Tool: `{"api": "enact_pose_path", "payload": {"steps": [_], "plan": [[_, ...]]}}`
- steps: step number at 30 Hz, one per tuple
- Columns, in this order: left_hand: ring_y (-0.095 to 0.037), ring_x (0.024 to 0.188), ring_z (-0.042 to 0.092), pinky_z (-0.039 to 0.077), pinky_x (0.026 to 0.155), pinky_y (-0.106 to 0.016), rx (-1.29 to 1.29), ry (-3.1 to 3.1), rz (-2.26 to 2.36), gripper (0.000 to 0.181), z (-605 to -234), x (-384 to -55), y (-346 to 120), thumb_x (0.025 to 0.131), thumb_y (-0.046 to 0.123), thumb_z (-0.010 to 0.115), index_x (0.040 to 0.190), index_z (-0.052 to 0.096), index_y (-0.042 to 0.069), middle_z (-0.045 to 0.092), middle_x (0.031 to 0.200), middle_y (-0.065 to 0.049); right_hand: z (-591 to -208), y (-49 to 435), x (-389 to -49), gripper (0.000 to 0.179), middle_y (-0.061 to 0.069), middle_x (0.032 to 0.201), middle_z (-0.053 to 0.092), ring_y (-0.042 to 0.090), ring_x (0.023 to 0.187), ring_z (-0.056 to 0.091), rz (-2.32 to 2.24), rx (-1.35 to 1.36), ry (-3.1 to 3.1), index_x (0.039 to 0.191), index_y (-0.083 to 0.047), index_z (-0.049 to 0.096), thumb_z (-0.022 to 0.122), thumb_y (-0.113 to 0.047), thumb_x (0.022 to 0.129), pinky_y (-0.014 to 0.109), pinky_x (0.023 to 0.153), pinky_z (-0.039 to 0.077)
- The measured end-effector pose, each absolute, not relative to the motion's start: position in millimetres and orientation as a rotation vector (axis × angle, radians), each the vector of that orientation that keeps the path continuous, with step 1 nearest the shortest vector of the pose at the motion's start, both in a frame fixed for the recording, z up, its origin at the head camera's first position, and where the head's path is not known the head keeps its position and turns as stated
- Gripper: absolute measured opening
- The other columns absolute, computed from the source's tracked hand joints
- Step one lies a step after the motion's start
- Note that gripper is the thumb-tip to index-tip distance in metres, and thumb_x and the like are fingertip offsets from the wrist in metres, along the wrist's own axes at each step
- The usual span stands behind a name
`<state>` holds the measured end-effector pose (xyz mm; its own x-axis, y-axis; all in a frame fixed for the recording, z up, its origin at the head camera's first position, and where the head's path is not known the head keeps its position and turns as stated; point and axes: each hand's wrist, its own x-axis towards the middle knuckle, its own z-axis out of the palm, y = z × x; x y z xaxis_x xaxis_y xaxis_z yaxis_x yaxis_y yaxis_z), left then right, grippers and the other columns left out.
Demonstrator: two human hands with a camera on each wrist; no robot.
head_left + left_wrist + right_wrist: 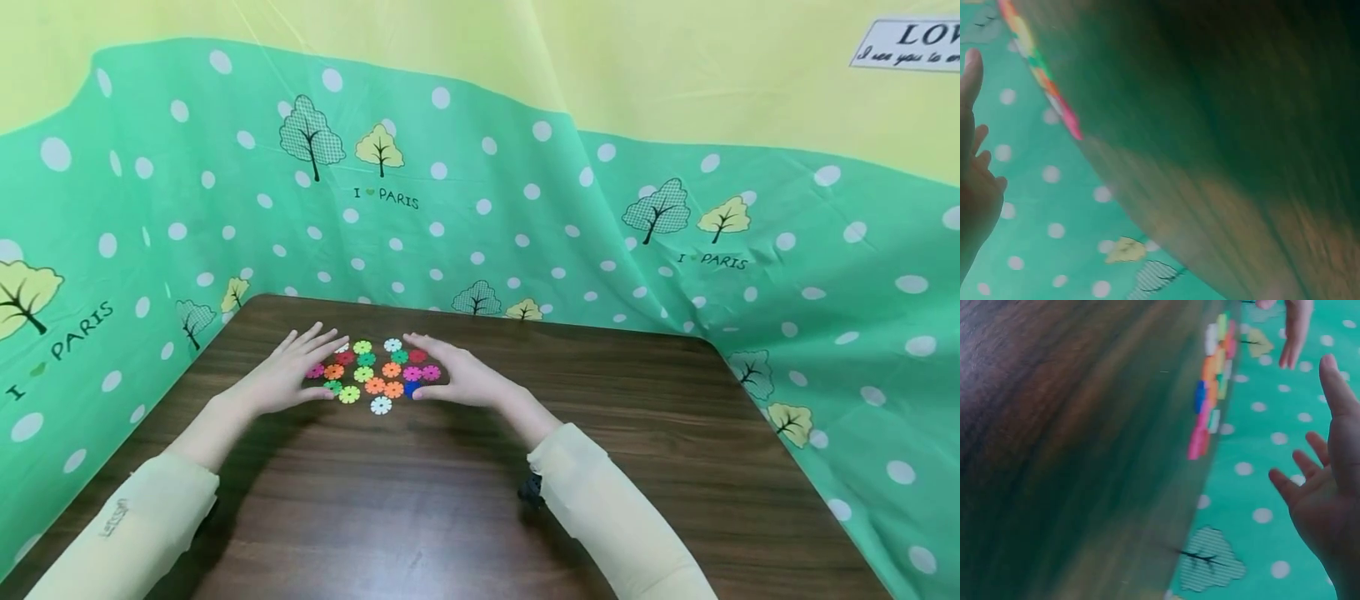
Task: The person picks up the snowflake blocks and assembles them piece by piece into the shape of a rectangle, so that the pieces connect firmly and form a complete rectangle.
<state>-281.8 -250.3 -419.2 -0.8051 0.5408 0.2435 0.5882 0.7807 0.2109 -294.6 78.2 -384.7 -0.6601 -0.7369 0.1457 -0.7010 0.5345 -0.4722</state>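
A loose group of small, flat, notched plastic discs point(393, 388) in orange, green, pink, blue, red and white lies toward the far side of the table. In the head view my left hand point(288, 372) is at the group's left edge, fingers spread. At the right edge is my right hand point(468, 375), its thumb by a blue disc point(412, 389) and its fingers extended. Neither hand grips a disc. Both wrist views show the discs edge-on as a coloured strip, with my left hand point(979, 181) and my right hand point(1329, 481) held apart from them.
The dark wood-grain table point(420, 500) reaches back to a green dotted cloth point(525, 217) printed with trees, which hangs behind and at both sides. A small black object point(531, 490) shows at the right sleeve's cuff.
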Motion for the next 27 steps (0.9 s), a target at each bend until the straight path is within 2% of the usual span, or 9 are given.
{"api": "enact_pose_path", "payload": {"steps": [6,10,13,19,23,27], "plan": [[-0.043,0.140,0.018,0.012,0.108,-0.065,-0.922,-2.886,-0.437,0.088,-431.0,-293.9,-263.7,0.072,0.031,0.081,0.145,0.036,0.012,0.036,0.148,-0.019,-411.8,66.9,-303.1,0.079,0.001,0.152,0.033,0.014,0.139,0.031,-0.670,-1.331,2.537,0.149,-0.020,0.028,0.071,-0.033,0.084,0.035,0.112,0.028],[-0.046,0.137,0.022,0.013,0.107,-0.066,-0.963,-2.922,-0.447,0.085,-435.1,-298.3,-261.9,0.070,0.029,0.081,0.143,0.041,0.010,0.043,0.143,-0.019,-424.2,58.4,-303.0,0.074,0.002,0.151,0.035,0.015,0.140,0.029,-0.566,-1.381,2.470,0.147,-0.014,0.032,0.069,-0.032,0.086,0.031,0.113,0.025],[-0.048,0.135,0.024,0.014,0.106,-0.067,-1.004,-2.927,-0.466,0.076,-436.7,-300.5,-257.5,0.071,0.027,0.081,0.137,0.049,0.007,0.046,0.140,-0.020,-430.3,51.2,-301.9,0.070,0.003,0.152,0.034,0.019,0.141,0.027,-0.466,-1.433,2.466,0.147,-0.013,0.034,0.066,-0.033,0.088,0.032,0.115,0.022],[-0.049,0.130,0.032,0.024,0.102,-0.066,-1.063,-2.912,-0.472,0.052,-437.1,-305.1,-249.4,0.072,0.029,0.079,0.118,0.066,0.008,0.050,0.135,-0.023,-433.9,40.4,-300.0,0.060,0.003,0.149,0.037,0.020,0.140,0.028,-0.329,-1.426,2.523,0.145,-0.019,0.039,0.060,-0.037,0.092,0.039,0.114,0.023],[-0.045,0.123,0.041,0.031,0.098,-0.064,-1.061,-2.923,-0.491,0.042,-438.7,-307.6,-245.6,0.073,0.029,0.078,0.110,0.071,0.010,0.054,0.130,-0.021,-436.3,35.5,-299.8,0.052,0.000,0.144,0.040,0.021,0.136,0.030,-0.257,-1.410,2.582,0.142,-0.025,0.044,0.056,-0.041,0.093,0.045,0.111,0.026],[-0.040,0.115,0.046,0.034,0.095,-0.061,-1.033,-2.914,-0.522,0.034,-440.2,-310.0,-241.8,0.073,0.033,0.078,0.101,0.075,0.014,0.059,0.123,-0.017,-438.8,29.9,-299.1,0.045,-0.002,0.136,0.045,0.019,0.128,0.035,-0.273,-1.377,2.647,0.134,-0.028,0.054,0.059,-0.043,0.091,0.046,0.105,0.031]]}}
